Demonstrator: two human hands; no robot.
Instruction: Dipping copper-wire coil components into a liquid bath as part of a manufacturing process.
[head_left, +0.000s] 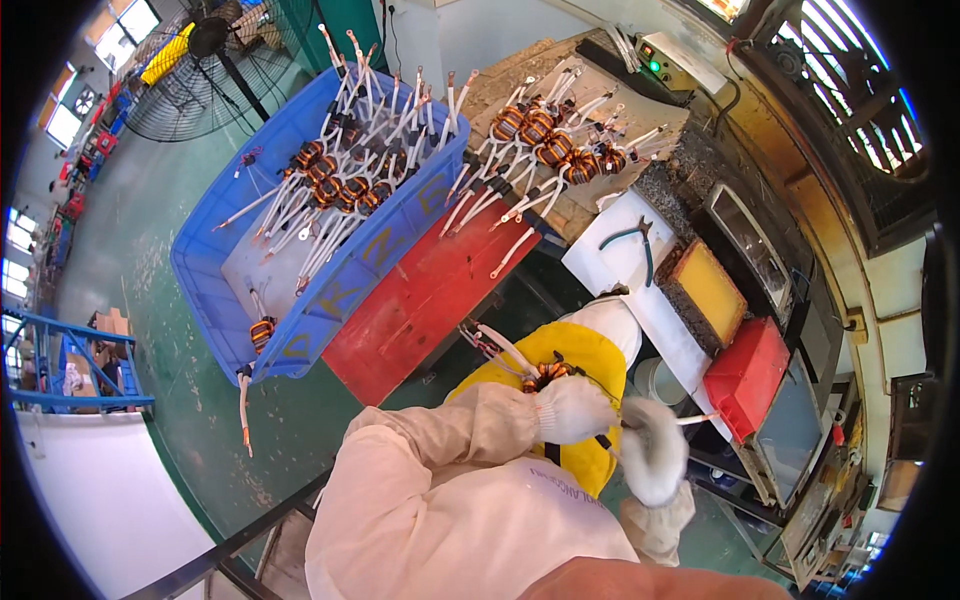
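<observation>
My left hand (575, 408), in a white glove, is closed on a toroidal coil (547, 374) with orange-brown copper winding. White leads (505, 345) run from it toward the upper left. My right hand (652, 455), also gloved in white, is smeared by motion just right of the left one; its fingers cannot be made out. A white lead with a copper-coloured end (698, 419) sticks out past the right hand. A short black piece (603, 441) shows between the hands. Beneath them lies a yellow rounded surface (588, 463); the hands hide part of it.
A blue crate (375, 275) with several wired coils (325, 180) stands at upper left, beside a red board (415, 305). More coils (555, 148) lie on the wooden bench. Pliers (640, 245), a yellow block (708, 295) and a red bin (745, 375) are at right. A fan (208, 38) stands behind.
</observation>
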